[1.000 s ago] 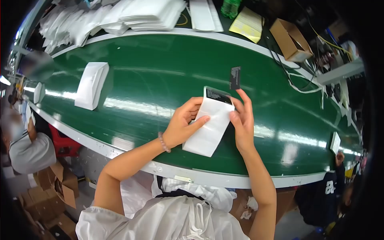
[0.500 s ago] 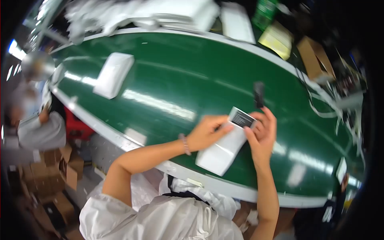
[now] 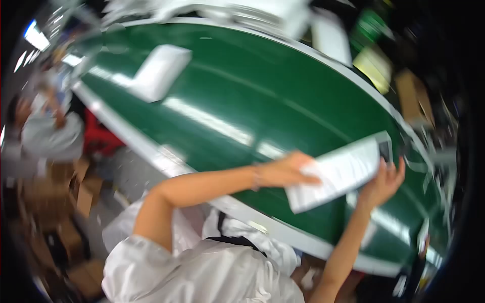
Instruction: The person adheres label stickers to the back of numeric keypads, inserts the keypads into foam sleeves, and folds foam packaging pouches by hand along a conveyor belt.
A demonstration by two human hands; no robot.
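A long white packet [image 3: 338, 174], with a black printed patch [image 3: 385, 150] at its right end, is held tilted above the green work surface [image 3: 237, 81]. My left hand [image 3: 288, 170] grips its left end, thumb lying over the near face. At the lower right corner, my right hand [image 3: 382, 186] has its fingers closed against the packet near the black patch. Motion blurs both hands and the print. Farther left on the green surface lies another white packet [image 3: 160, 73].
White sheets or bags [image 3: 268, 15] are piled beyond the far rim. A green bottle [image 3: 371, 25], a yellow pad [image 3: 374, 68] and an open cardboard box [image 3: 414, 98] are at the far right. Another person [image 3: 53, 134] is at the left, near cardboard boxes [image 3: 83, 187].
Both hands have moved right with the packet, which has swung from steep to nearly level. The small dark object seen beyond my right hand is no longer visible. The camera view has shifted.
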